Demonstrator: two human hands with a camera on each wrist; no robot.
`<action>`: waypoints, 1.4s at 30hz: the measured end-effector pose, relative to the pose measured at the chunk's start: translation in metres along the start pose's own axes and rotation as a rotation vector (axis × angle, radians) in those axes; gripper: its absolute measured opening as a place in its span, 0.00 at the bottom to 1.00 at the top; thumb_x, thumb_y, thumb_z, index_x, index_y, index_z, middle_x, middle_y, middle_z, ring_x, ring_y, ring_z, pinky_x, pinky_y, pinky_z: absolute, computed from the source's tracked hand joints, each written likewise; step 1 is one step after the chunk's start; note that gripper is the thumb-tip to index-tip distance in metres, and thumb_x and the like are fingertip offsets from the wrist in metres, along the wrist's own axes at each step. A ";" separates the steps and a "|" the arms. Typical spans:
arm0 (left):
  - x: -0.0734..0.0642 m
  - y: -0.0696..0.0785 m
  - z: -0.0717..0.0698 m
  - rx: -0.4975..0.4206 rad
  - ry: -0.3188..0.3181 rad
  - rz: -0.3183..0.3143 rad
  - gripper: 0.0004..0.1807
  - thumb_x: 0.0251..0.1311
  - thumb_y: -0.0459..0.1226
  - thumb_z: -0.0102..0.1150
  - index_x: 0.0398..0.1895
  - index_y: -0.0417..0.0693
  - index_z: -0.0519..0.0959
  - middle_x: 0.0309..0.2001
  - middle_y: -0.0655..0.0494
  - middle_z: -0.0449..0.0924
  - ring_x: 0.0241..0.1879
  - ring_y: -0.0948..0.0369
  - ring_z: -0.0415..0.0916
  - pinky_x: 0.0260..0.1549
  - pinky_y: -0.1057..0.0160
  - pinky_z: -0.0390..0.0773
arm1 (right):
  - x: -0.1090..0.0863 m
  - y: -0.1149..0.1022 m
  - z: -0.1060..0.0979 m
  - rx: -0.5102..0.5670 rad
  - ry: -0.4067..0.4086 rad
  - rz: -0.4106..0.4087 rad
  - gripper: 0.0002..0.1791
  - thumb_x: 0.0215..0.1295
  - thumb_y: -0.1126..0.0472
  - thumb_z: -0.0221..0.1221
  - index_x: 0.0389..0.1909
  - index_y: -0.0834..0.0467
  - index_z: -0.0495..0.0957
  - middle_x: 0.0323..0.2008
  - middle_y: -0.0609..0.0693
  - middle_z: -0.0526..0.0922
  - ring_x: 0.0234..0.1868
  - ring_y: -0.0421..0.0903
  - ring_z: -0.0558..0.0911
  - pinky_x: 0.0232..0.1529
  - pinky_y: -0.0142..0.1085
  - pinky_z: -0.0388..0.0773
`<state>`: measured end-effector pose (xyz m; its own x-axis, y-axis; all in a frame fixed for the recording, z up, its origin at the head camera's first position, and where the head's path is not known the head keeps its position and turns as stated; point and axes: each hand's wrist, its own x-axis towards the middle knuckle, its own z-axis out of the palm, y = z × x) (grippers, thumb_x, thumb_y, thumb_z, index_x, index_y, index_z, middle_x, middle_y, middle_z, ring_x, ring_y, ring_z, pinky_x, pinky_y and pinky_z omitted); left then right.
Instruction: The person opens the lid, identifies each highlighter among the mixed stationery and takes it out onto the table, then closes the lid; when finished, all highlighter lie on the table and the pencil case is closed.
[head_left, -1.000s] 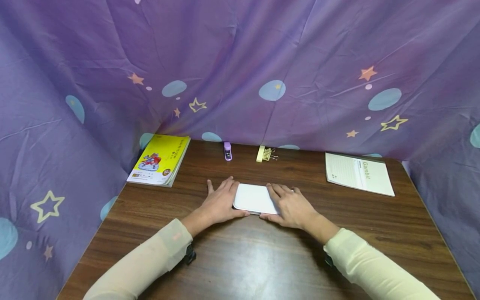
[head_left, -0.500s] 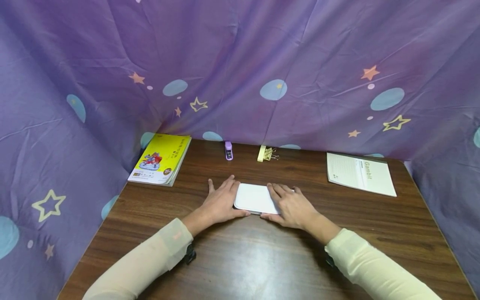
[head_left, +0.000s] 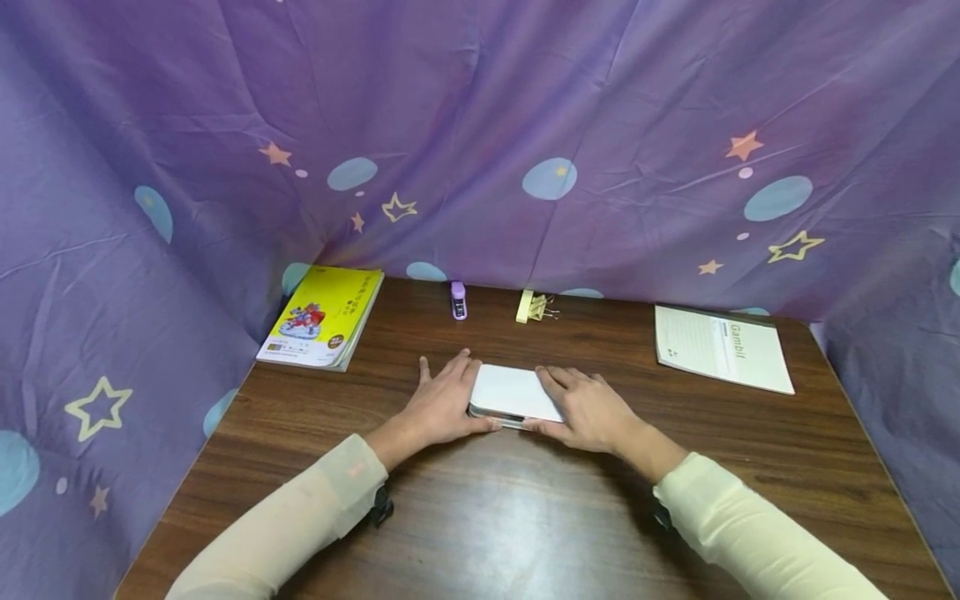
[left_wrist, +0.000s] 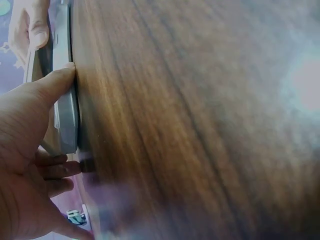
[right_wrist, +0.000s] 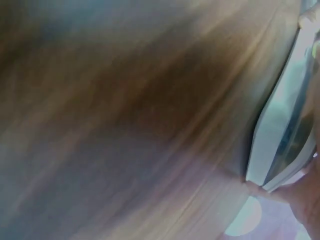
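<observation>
A flat white case with rounded corners lies on the wooden table between my two hands. Its lid is raised a little along the front, and a dark gap shows between lid and grey-white base. My left hand holds the left end, its thumb on the base's front edge and its other fingers along the side. My right hand grips the lid at the right, fingers on top and thumb at the front edge. In the right wrist view the lid stands tilted above the base. The inside stays hidden.
A purple stapler and a pale yellow binder clip lie near the table's back edge. Yellow-covered books sit at the back left, a cream notebook at the back right. A purple curtain surrounds the table.
The front of the lid has risen from the base, widening the gap there. My right hand has shifted slightly up with it, while the left hand stays in place.
</observation>
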<state>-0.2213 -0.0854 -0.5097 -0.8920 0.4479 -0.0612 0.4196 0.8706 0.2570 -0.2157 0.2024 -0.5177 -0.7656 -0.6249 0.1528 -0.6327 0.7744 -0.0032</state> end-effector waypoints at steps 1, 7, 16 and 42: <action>0.000 0.000 0.000 -0.004 0.000 -0.001 0.63 0.61 0.72 0.72 0.86 0.41 0.62 0.87 0.41 0.60 0.89 0.48 0.54 0.79 0.15 0.49 | 0.001 0.001 -0.002 0.020 -0.002 0.001 0.56 0.71 0.23 0.61 0.81 0.64 0.70 0.72 0.65 0.82 0.65 0.66 0.87 0.56 0.68 0.88; 0.002 -0.001 -0.003 -0.080 -0.027 -0.003 0.63 0.59 0.70 0.74 0.86 0.41 0.62 0.87 0.40 0.60 0.90 0.47 0.50 0.81 0.17 0.46 | 0.003 0.005 -0.010 0.094 -0.035 0.002 0.54 0.72 0.25 0.62 0.80 0.65 0.71 0.70 0.67 0.83 0.63 0.67 0.88 0.58 0.64 0.89; 0.010 -0.006 -0.003 -0.317 -0.031 -0.030 0.58 0.45 0.58 0.90 0.77 0.45 0.73 0.91 0.47 0.51 0.92 0.43 0.35 0.80 0.15 0.33 | 0.014 0.012 -0.022 0.243 -0.080 -0.035 0.49 0.75 0.31 0.63 0.77 0.68 0.74 0.68 0.66 0.86 0.62 0.64 0.90 0.64 0.58 0.88; 0.000 0.004 0.001 -0.337 -0.032 -0.052 0.61 0.44 0.59 0.90 0.77 0.42 0.70 0.90 0.39 0.49 0.91 0.37 0.31 0.86 0.27 0.35 | 0.040 0.036 -0.044 0.258 0.508 0.037 0.09 0.62 0.59 0.81 0.38 0.56 0.91 0.42 0.51 0.87 0.44 0.54 0.83 0.44 0.52 0.79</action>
<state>-0.2195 -0.0820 -0.5092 -0.9028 0.4152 -0.1117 0.2892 0.7787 0.5568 -0.2641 0.2101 -0.4682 -0.6758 -0.4228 0.6038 -0.6636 0.7055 -0.2487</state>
